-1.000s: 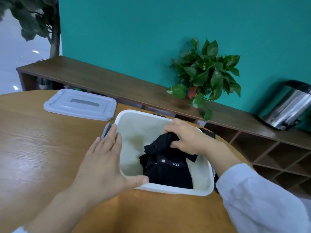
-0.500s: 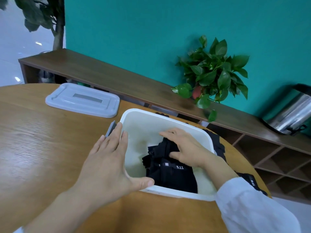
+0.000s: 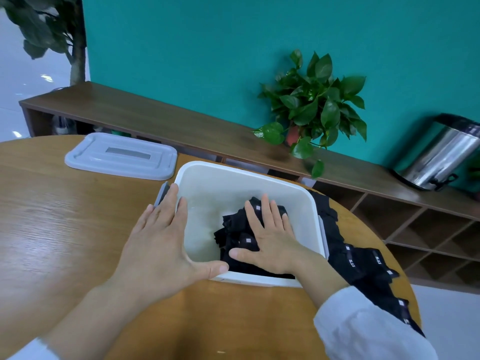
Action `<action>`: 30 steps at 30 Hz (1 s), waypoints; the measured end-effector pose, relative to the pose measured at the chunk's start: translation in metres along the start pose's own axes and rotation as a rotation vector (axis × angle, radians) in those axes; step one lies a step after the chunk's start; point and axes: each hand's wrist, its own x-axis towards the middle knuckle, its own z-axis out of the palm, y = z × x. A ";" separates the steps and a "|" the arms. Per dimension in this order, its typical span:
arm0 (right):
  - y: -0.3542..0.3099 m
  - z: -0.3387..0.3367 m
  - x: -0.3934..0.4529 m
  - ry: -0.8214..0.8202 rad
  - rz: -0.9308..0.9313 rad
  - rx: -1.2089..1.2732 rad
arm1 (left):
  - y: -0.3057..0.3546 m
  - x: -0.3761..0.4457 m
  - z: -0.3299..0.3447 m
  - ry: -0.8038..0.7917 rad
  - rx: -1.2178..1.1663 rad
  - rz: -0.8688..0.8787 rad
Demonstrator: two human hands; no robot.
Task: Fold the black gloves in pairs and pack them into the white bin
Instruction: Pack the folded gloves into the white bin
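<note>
Evidently the folded black gloves [image 3: 240,231] lie in the right half of the white bin [image 3: 207,178], and the right hand [image 3: 270,237] lies flat on top of them, fingers straight and spread, gripping nothing; I judge it is pressing the bundle down so it packs low and stays folded. The left hand [image 3: 161,242] rests against the bin's left wall, fingers straight along the outside and thumb hooked over the near rim, holding nothing else; that looks like bracing, so the bin does not slide under the push.

Just right of the bin, more black gloves [image 3: 363,266] with small white labels lie in a loose heap running toward the table edge, so by my reading packing is far from finished. Behind and left of the bin lies its pale grey lid [image 3: 120,158], set aside flat.

The bin stands on a round wooden table [image 3: 65,216]. Beyond it runs a low dark-wood shelf unit [image 3: 161,118] against a teal wall [image 3: 207,48], bearing a leafy potted plant [image 3: 314,105] and, further right, a steel pedal bin [image 3: 439,154].
</note>
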 end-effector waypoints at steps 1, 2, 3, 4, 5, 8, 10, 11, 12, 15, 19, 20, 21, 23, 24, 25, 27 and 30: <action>0.000 0.002 0.001 -0.018 0.015 -0.005 | 0.000 0.000 0.001 0.006 0.004 -0.002; -0.001 0.003 0.002 -0.031 0.025 -0.009 | 0.000 -0.001 0.002 0.012 0.007 -0.003; -0.001 0.004 0.003 -0.037 0.032 -0.016 | 0.001 -0.001 0.003 0.020 0.011 -0.003; -0.002 0.006 0.004 -0.040 0.035 -0.027 | 0.001 -0.002 0.004 0.028 0.018 -0.004; -0.003 0.007 0.004 -0.040 0.038 -0.037 | 0.000 -0.002 0.005 0.035 0.024 -0.005; -0.003 0.009 0.006 -0.034 0.040 -0.053 | 0.000 -0.002 0.007 0.051 0.025 -0.005; -0.003 0.011 0.008 -0.031 0.031 -0.062 | 0.000 -0.002 0.008 0.059 0.011 -0.005; -0.003 0.011 0.009 -0.032 0.026 -0.067 | 0.000 -0.001 0.009 0.061 0.005 -0.007; -0.003 0.011 0.010 -0.031 0.019 -0.071 | 0.000 -0.002 0.009 0.063 0.002 -0.010; -0.002 0.011 0.011 -0.026 0.003 -0.052 | 0.001 -0.002 0.008 0.070 -0.001 -0.016; -0.001 0.003 -0.001 0.045 -0.015 0.089 | 0.001 -0.002 0.008 0.067 -0.012 -0.017; -0.001 0.000 -0.007 0.086 -0.020 0.138 | 0.001 -0.002 0.008 0.067 -0.012 -0.016; 0.000 -0.003 -0.014 0.135 -0.023 0.189 | 0.000 -0.002 0.009 0.066 -0.007 -0.013; 0.008 -0.005 -0.026 0.270 -0.033 0.273 | 0.000 -0.003 0.009 0.061 0.000 -0.012; 0.014 -0.006 -0.033 0.380 -0.039 0.283 | 0.000 -0.004 0.008 0.059 -0.001 -0.015; 0.021 -0.005 -0.039 0.511 -0.038 0.266 | 0.000 -0.004 0.008 0.059 -0.002 -0.017; 0.038 -0.001 -0.053 0.700 0.025 0.278 | 0.001 -0.006 0.007 0.061 0.002 -0.013; 0.058 0.017 -0.073 0.668 0.182 0.461 | -0.001 -0.012 0.007 0.070 0.009 -0.005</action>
